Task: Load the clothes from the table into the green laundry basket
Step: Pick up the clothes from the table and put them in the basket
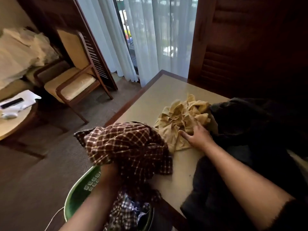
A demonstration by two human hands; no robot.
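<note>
A brown plaid shirt (128,144) hangs bunched from my left hand (109,170), which grips it from below; most of that hand is hidden by the cloth. The shirt is above the green laundry basket (76,195) on the floor by the table's near left corner; its tail reaches down among other checked clothes in the basket. My right hand (196,135) rests on a crumpled yellow garment (181,117) on the table (150,100), fingers spread and slightly bent into the folds. Dark clothes (250,130) lie heaped on the table at the right.
A wooden armchair (75,80) stands on the carpet to the left, near white curtains. A round side table (13,120) with a phone and papers is at the far left. Dark wooden shutters rise behind the table.
</note>
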